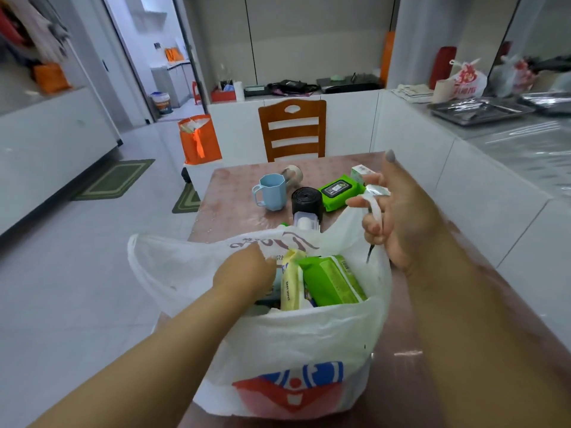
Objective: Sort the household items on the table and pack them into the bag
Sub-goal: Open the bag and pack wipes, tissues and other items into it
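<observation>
The white bag (278, 341) stands at the counter's (234, 193) near edge; the right hand (398, 211) pinches its handle, the left hand (247, 273) reaches inside, grip hidden. Beyond stand a blue cup (272, 193), black roll (306, 200) and green wipes (340, 193).

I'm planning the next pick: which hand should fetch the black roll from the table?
Left, probably. The left hand is inside the plastic bag, apparently gripping nothing, while the right hand holds up the bag's handle. The black roll lies beyond the bag.

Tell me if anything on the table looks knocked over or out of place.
One thing: behind the blue mug, a clear cup or jar lies on its side on the table, while the mug stands upright. Nothing looks spilled.
</observation>
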